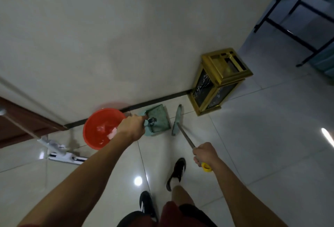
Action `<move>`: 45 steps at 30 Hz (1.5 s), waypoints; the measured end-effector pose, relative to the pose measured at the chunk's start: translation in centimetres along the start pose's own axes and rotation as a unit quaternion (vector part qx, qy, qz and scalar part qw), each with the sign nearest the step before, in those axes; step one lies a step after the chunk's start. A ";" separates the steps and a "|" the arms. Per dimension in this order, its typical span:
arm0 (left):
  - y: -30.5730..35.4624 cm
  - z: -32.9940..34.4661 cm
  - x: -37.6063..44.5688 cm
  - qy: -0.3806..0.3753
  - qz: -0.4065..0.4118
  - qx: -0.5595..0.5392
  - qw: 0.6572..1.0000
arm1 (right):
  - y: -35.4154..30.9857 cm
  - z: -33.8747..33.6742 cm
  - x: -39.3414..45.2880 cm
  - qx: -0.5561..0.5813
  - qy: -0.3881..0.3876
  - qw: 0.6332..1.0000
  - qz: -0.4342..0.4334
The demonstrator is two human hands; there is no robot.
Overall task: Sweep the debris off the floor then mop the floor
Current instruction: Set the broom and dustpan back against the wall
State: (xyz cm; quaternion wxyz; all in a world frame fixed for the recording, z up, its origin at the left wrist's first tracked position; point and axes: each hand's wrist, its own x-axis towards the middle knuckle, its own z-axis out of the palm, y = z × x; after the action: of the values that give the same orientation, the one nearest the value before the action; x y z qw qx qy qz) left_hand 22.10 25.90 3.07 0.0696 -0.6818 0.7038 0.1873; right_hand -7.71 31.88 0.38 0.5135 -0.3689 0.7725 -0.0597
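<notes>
A green dustpan (160,120) stands on the glossy tiled floor by the wall's dark skirting. My left hand (131,127) grips its handle end. To its right, a green broom head (177,120) rests on the floor, its metal handle (186,137) slanting back to my right hand (205,154), which grips it near the yellow end cap (206,167). A white flat mop (67,158) lies on the floor at the left, its pole leaning up toward the door. No debris is plainly visible on the tiles.
A red basin (101,127) holding water and a cloth sits against the wall left of the dustpan. A gold-framed bin (217,80) stands at the wall corner. A brown door is at far left, a black-legged table (296,19) at upper right. My feet stand below.
</notes>
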 end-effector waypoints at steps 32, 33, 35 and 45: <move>-5.0 6.0 11.6 -0.147 0.026 -0.047 0.988 | -20.1 3.8 9.4 -0.128 -0.120 0.984 0.023; -4.7 6.3 11.3 -0.151 0.025 -0.057 0.987 | -19.9 4.2 9.2 -0.126 -0.125 0.984 0.022; -3.8 7.2 10.7 -0.161 0.019 -0.080 0.984 | -19.5 4.9 8.7 -0.131 -0.134 0.982 0.011; 0.0 11.3 7.5 -0.152 0.009 -0.100 0.983 | -17.6 6.2 6.2 -0.201 -0.157 0.966 -0.040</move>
State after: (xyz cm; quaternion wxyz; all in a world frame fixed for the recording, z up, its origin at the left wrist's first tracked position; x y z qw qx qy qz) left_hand 19.88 22.94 -10.02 0.1060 -0.6424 0.6687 0.3590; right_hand 5.24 17.02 1.11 0.5407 -0.4997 0.6631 0.1354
